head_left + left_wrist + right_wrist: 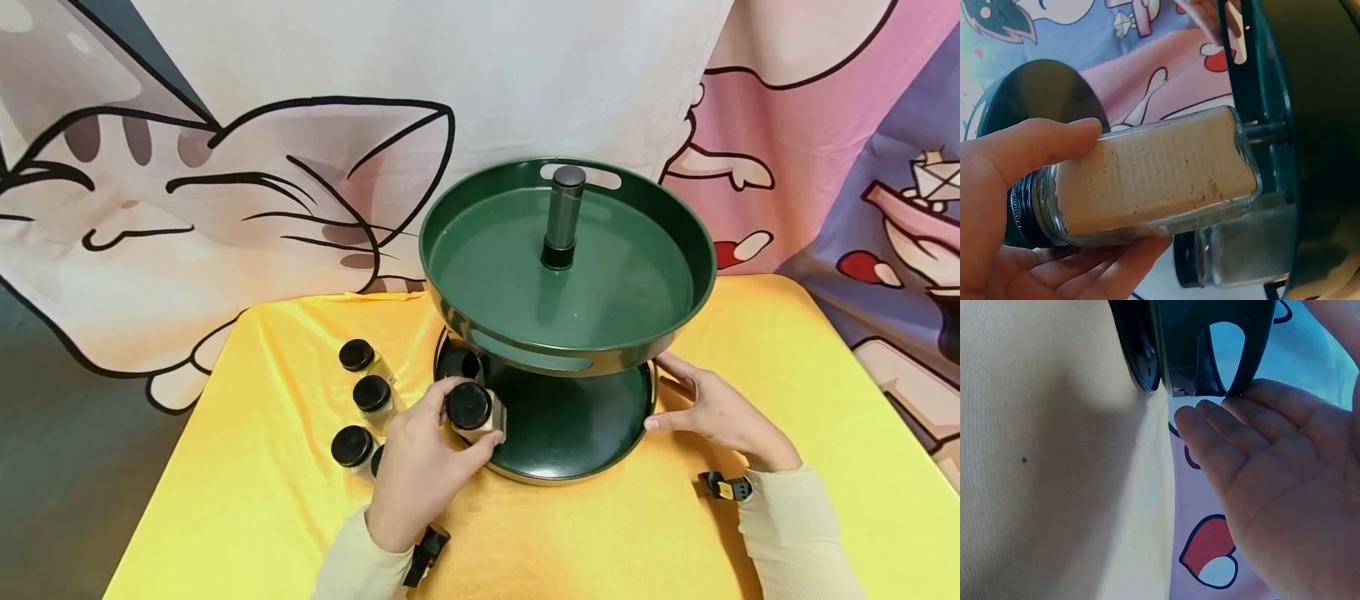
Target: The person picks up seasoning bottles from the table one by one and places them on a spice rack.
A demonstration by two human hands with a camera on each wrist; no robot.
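Observation:
My left hand (422, 467) grips a square glass spice jar (1160, 178) with a black screw lid and pale tan powder inside. The jar is over the left front rim of the lower tier (570, 433) of a dark green two-tier round tray stand. Another black-lidded jar (1244, 250) stands on that tier at its left, partly hidden by the upper tier (495, 275). At the right side of the lower tier, my right hand (723, 417) has its fingers extended beside the rim; the right wrist view shows its fingertips at the tray edge, nothing gripped.
Several black-lidded jars, among them a front-left jar (352, 447) and a rear jar (358, 357), stand on the yellow tablecloth (262, 467) left of the stand. A post (564, 217) rises from the upper tier. A cartoon-printed cloth (555, 75) hangs behind.

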